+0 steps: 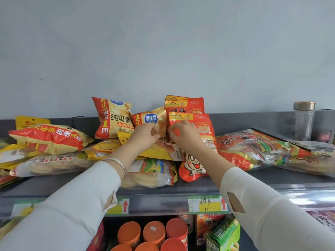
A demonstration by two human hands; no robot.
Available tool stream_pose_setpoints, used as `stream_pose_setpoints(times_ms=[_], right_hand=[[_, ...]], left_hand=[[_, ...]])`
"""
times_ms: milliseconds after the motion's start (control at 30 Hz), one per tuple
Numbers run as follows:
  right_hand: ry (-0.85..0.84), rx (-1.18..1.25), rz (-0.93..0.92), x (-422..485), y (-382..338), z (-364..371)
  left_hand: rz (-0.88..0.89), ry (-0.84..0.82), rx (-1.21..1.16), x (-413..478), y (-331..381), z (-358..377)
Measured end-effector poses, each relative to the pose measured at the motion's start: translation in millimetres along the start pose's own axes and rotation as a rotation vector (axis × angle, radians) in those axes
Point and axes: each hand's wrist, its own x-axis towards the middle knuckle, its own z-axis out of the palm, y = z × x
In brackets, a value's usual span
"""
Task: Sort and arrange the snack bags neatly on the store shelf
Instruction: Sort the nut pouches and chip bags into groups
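Now, top shelf, mid section, far side by the wall: my L hand has fingers curled round the lower edge of the small chip bag. That bag stands tilted btwn the big chip bag on its left and the red bags on its right.

My R hand, just beside the L, pinches the left edge of the front red bag, thumb and fingers curled on it. More of the same stand upright behind it.

- Under both hands: yellow bag, flat, on top of a cracker bag at the near edge.
- Cartoon bag, red, just right of the cracker bag, under my R wrist.
- Left: pile of red/yellow bags, flat and crooked, w/ a clear-fronted one at the bottom.
- Right: clear multi-packs, flat, overlapping.
- Far right: jar, gold lid, upright, well apart from the bags.
- Shelf lip: price tags, green/yellow w/ red arrows.
- Below: orange-lidded tubs; green box right of them.
- L wrist: silver bangle. White sleeves on both arms.
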Motion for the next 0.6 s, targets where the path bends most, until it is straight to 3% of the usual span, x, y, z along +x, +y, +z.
stream_pose_setpoints(times_ms=[200, 333, 500, 600], right_hand=[[-0.282, 0.008, -0.027, 17.0, -31.5, 29.6], [-0.511, -0.043, -0.02, 21.6, -49.5, 45.2], [-0.512, -0.068, 0.046, 26.4, -58.0, 50.8], [-0.492, -0.077, 0.086, 25.9, -59.7, 53.6]], left_hand=[[-0.035, 0.021, 0.087, -2.1, -42.9, -33.4], [-0.12, -0.048, 0.126, -6.1, -72.3, -37.9], [-0.184, -0.124, 0.096, -7.1, -83.0, -42.2], [-0.154, -0.19, -0.054, -6.3, -80.4, -42.3]])
